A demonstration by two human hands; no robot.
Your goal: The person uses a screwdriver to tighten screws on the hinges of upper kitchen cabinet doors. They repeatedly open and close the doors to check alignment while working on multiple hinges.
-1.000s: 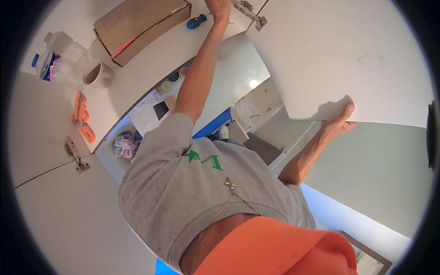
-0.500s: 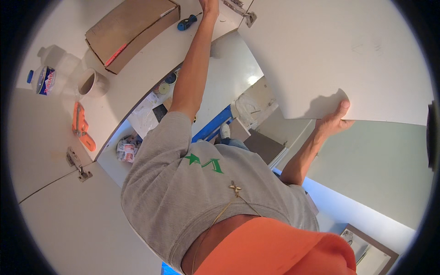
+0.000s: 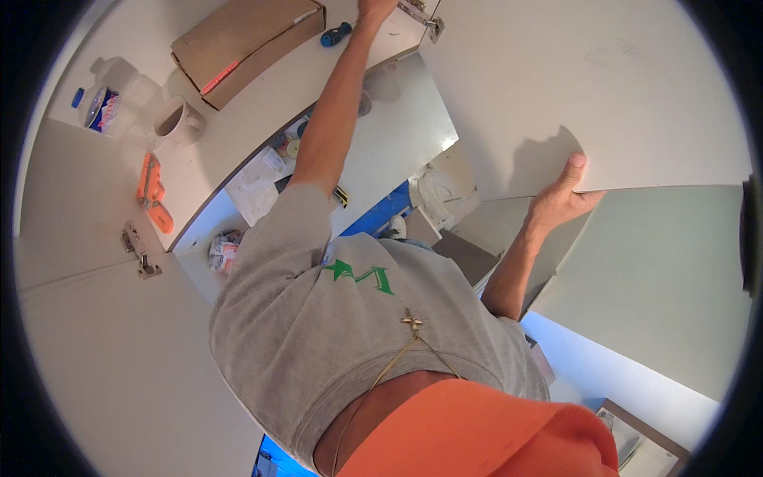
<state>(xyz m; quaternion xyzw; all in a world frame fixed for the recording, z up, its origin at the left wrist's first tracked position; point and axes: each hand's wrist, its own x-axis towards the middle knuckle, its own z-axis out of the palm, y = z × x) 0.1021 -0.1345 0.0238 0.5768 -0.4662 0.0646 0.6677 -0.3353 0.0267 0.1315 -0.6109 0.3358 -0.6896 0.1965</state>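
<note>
My left hand (image 3: 375, 11) reaches to the top edge of the view, beside a metal hinge (image 3: 414, 12) at the white door's corner; its fingers are cut off. A blue screwdriver (image 3: 335, 34) lies just left of that wrist. My right hand (image 3: 560, 199) grips the lower edge of the white cabinet door (image 3: 604, 95), thumb on its face. The long cardboard box (image 3: 242, 44), plastic bottle (image 3: 111, 111), white mug (image 3: 179, 127) and orange tool (image 3: 151, 195) are on the white cabinet surface to the left.
Another hinged panel (image 3: 95, 358) fills the lower left. A grey-green panel (image 3: 644, 286) lies beneath the door at right. Through the middle opening appear a white worktop (image 3: 405, 111) with small items, a blue strip (image 3: 377, 211) and a brown board (image 3: 465, 258).
My right hand and the door's lower edge have moved slightly up and left. The surrounding view has shifted a little. My left hand stays at the top by the hinge.
</note>
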